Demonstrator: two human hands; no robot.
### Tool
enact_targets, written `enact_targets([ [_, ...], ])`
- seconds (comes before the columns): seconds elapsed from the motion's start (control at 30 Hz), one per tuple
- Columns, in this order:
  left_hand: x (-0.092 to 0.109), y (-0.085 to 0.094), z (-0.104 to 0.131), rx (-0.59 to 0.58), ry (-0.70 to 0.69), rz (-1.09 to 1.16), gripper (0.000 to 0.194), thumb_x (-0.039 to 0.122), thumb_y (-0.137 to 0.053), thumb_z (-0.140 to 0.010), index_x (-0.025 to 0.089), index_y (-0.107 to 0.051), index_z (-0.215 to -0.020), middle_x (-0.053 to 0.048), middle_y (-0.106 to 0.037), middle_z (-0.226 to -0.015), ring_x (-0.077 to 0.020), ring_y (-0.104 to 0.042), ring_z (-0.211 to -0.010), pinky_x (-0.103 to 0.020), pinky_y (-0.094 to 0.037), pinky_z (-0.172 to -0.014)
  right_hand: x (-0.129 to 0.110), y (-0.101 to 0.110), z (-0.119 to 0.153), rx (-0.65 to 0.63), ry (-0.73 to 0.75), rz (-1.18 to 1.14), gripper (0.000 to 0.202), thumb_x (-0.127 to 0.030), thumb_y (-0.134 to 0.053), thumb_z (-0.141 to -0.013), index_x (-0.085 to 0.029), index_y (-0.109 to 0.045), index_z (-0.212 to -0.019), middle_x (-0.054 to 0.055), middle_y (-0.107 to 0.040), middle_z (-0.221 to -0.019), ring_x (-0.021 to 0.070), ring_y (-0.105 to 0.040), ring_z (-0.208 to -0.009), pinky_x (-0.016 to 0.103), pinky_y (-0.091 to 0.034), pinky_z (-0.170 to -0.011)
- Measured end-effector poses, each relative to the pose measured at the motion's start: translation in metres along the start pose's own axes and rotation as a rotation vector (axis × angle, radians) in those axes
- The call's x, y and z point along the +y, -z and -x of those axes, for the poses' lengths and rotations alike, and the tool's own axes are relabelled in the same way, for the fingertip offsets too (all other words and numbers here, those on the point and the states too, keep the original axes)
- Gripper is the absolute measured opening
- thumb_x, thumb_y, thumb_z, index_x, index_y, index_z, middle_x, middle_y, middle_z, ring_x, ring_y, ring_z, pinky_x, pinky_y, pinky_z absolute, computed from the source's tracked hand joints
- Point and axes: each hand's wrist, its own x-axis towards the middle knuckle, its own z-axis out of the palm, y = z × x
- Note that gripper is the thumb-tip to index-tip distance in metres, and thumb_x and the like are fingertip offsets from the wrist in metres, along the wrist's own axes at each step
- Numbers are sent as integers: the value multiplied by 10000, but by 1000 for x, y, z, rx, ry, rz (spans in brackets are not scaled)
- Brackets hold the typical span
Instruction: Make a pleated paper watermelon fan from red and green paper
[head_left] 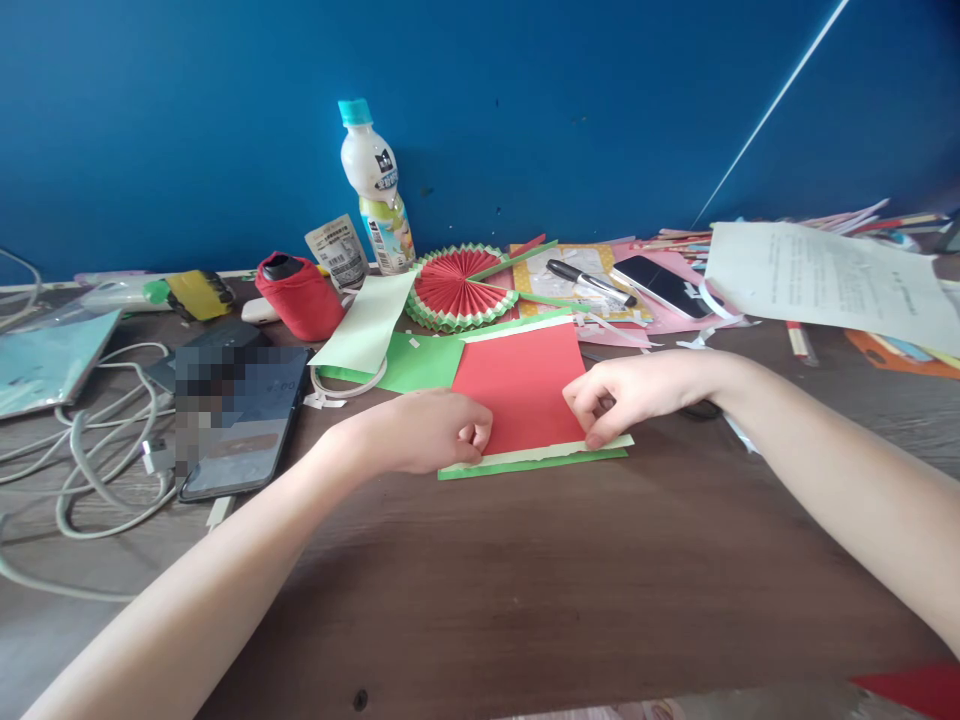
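Note:
A red sheet of paper (517, 385) lies flat on the table before me. Along its near edge runs a pale green paper strip (536, 454), and a darker green edge (517, 466) shows just below that. My left hand (439, 430) is closed, fingers curled, with its fingertips on the strip's left end. At the right end, my right hand (630, 395) pinches the strip between thumb and fingers. Behind the red sheet stands a round pleated paper fan (461, 290), red with a green and white rim. A green sheet (427, 362) lies to the left.
A bottle (382, 190) stands by the blue wall. On the left are a dark phone (255, 430), white cables (79, 450) and a red cloth-wrapped object (304, 300). A black marker (592, 283), another phone (664, 285) and a printed sheet (825, 285) are behind on the right.

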Motion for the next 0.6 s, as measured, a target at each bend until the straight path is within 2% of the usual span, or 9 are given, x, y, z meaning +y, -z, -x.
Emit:
enact_targets([
  [0.6, -2, 2, -1, -42, -3, 87, 142, 320, -469, -722, 207, -546, -684, 33, -574, -656, -106, -473, -556, -230, -271, -463, 1, -1, 0, -3, 2, -3, 323, -453, -565, -721, -160, -524, -590, -18, -437, -728, 86, -388, -592, 251, -292, -570],
])
